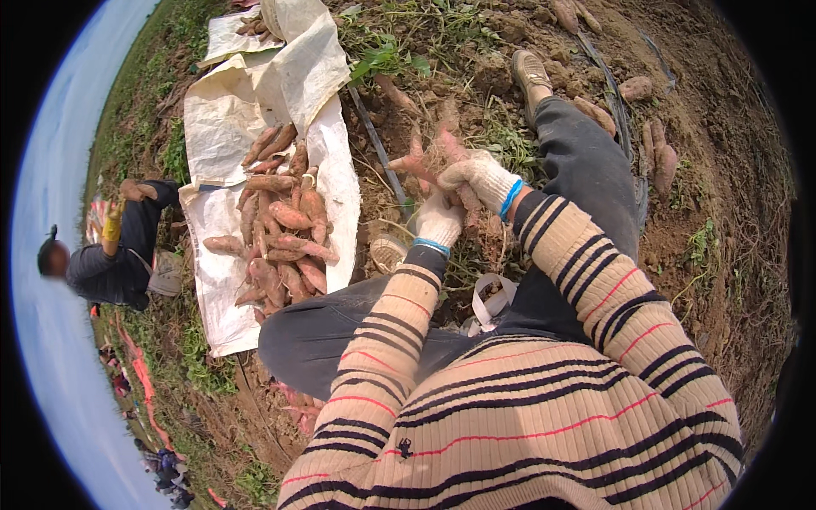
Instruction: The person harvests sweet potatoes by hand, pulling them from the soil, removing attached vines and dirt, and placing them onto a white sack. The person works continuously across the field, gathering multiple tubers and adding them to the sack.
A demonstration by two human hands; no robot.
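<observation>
Both my hands wear white knit work gloves with blue cuffs. My right hand [479, 180] grips a cluster of sweet potatoes [426, 156] still joined at the stem, with thin roots and soil on them. Just below it, my left hand [440, 220] is closed at the lower part of the same cluster; its fingertips are partly hidden. The cluster hangs above the soil between my feet. To the left, a heap of reddish sweet potatoes [280, 229] lies on a white woven sack [220, 293] spread on the ground.
A single sweet potato [395, 94] lies beyond the cluster. More sweet potatoes [663, 156] rest on the soil at right, near a strip of dark plastic film [615, 95]. A person [115, 261] in a yellow glove crouches at far left. Uprooted vines [389, 57] lie ahead.
</observation>
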